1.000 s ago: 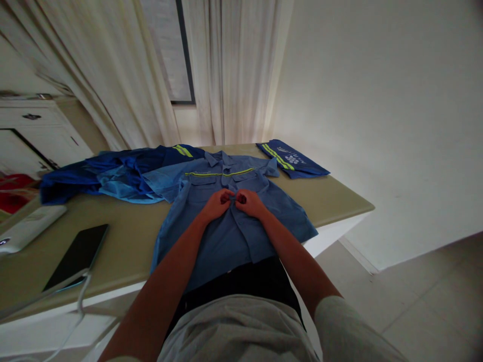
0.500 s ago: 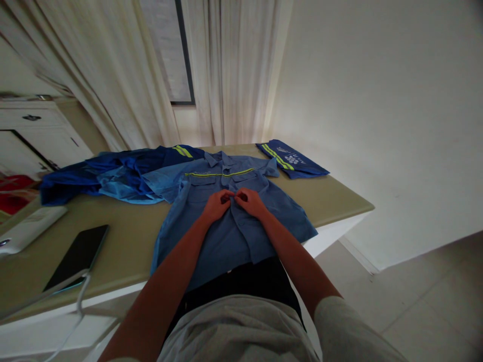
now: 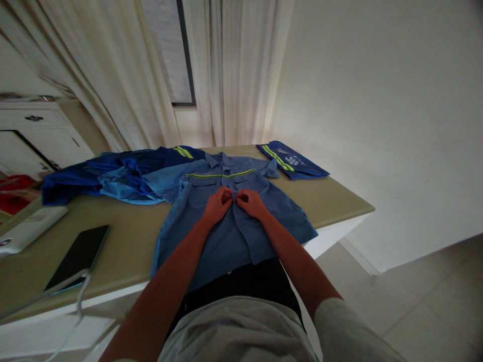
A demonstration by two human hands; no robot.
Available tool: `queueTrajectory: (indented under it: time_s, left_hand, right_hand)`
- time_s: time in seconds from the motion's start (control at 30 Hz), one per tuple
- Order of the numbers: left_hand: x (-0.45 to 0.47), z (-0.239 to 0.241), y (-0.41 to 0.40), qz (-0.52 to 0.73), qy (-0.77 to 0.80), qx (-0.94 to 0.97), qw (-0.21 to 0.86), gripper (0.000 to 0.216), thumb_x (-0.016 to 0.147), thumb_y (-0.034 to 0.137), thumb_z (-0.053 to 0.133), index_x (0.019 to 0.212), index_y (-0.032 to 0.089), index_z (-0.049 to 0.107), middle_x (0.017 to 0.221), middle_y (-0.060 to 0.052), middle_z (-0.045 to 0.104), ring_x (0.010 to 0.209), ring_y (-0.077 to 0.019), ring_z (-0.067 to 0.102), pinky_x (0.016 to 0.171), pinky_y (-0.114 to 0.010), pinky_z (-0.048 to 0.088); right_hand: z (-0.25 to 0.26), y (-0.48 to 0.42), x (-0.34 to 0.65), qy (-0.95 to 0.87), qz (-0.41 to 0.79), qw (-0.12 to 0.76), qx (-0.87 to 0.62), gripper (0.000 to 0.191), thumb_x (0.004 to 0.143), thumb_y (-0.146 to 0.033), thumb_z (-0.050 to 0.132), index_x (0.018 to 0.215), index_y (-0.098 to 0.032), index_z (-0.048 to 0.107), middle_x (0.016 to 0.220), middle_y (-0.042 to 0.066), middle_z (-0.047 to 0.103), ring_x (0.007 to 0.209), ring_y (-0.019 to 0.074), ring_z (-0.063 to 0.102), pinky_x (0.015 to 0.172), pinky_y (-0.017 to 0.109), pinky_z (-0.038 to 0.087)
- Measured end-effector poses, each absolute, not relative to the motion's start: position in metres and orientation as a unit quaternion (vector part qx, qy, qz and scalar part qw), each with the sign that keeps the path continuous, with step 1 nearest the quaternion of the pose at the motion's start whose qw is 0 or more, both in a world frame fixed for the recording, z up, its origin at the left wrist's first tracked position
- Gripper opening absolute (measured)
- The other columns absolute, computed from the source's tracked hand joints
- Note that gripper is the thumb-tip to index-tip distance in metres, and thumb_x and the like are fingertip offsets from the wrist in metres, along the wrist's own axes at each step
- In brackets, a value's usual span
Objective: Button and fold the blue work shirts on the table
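A blue-grey short-sleeved shirt (image 3: 211,241) lies front up on the table, its collar pointing away from me and its hem over the near edge. A yellow stripe crosses its chest above two flap pockets. At the middle of the button front, my left hand (image 3: 219,205) pinches one side of the placket. Right beside it, my right hand (image 3: 250,202) pinches the other side, fingertips almost meeting the left ones. The button between my fingers is hidden. Below my hands the front edge hangs slightly apart.
Crumpled blue clothing (image 3: 124,173) lies to the left. A folded dark blue garment (image 3: 292,160) with yellow stripes rests at the back right of the table (image 3: 339,201). On the left are a phone (image 3: 79,254), a cable (image 3: 80,296) and a white device (image 3: 32,229).
My two hands have shifted very slightly at the placket, with a small gap now between the fingertips. The shirt and the other things lie as before.
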State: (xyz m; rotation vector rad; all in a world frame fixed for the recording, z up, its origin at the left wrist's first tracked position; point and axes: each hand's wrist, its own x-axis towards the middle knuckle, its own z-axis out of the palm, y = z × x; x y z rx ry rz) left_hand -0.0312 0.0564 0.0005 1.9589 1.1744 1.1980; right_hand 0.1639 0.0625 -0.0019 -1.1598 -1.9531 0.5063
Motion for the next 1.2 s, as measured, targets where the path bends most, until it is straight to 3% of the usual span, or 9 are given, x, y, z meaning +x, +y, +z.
queueTrajectory:
  time_s: [0.1,0.23,0.3,0.6,0.93,1.2]
  left_hand:
    - [-0.0318,0.0005,0.0579,0.445,0.465,0.713,0.280,0.026,0.080,0.022,0.071,0.104,0.022,0.061,0.087,-0.003,0.076,0.082,-0.0212,0.074,0.080,-0.035,0.059]
    - [-0.0329,0.0027,0.0574,0.394,0.474,0.748,0.246,0.004,0.082,0.025,0.067,0.085,0.022,0.067,0.084,-0.004,0.076,0.080,-0.0218,0.072,0.080,-0.035,0.057]
    - [-0.0331,0.0040,0.0562,0.378,0.464,0.765,0.238,0.004,0.082,0.023,0.064,0.082,0.022,0.069,0.083,-0.004,0.076,0.079,-0.0214,0.071,0.079,-0.034,0.056]
    - [-0.0326,0.0033,0.0533,0.411,0.459,0.757,0.218,0.008,0.085,0.026,0.061,0.087,0.022,0.068,0.080,-0.002,0.073,0.074,-0.0187,0.068,0.072,-0.030,0.053]
    - [-0.0340,0.0010,0.0567,0.403,0.437,0.770,0.230,0.013,0.089,0.019,0.057,0.093,0.022,0.068,0.086,-0.002,0.075,0.080,-0.0191,0.071,0.079,-0.031,0.054]
    - [-0.0337,0.0012,0.0547,0.396,0.449,0.774,0.207,0.012,0.091,0.018,0.058,0.094,0.022,0.068,0.087,-0.002,0.076,0.079,-0.0190,0.071,0.076,-0.031,0.053]
  right_hand:
    - [-0.0013,0.0621,0.1636,-0.772,0.196,0.394,-0.460,0.004,0.085,-0.018,0.069,0.087,-0.019,0.072,0.077,0.000,0.070,0.067,0.0143,0.060,0.068,0.026,0.047]
    - [-0.0024,0.0624,0.1635,-0.768,0.196,0.398,-0.462,0.004,0.084,-0.018,0.069,0.087,-0.019,0.071,0.077,0.000,0.070,0.069,0.0146,0.061,0.069,0.027,0.047]
    - [-0.0032,0.0628,0.1636,-0.769,0.199,0.397,-0.460,0.005,0.084,-0.018,0.068,0.087,-0.020,0.071,0.077,0.000,0.070,0.069,0.0148,0.061,0.069,0.027,0.047]
    - [-0.0032,0.0629,0.1639,-0.768,0.197,0.404,-0.457,0.005,0.088,-0.021,0.068,0.086,-0.019,0.073,0.077,0.001,0.072,0.069,0.0157,0.063,0.070,0.028,0.047]
    - [-0.0069,0.0672,0.1649,-0.759,0.240,0.422,-0.433,0.011,0.095,-0.028,0.066,0.095,-0.021,0.075,0.086,0.003,0.076,0.074,0.0165,0.066,0.075,0.029,0.051]
    - [-0.0074,0.0666,0.1652,-0.750,0.254,0.408,-0.455,0.009,0.088,-0.025,0.071,0.091,-0.019,0.076,0.081,0.003,0.076,0.072,0.0165,0.066,0.072,0.028,0.052]
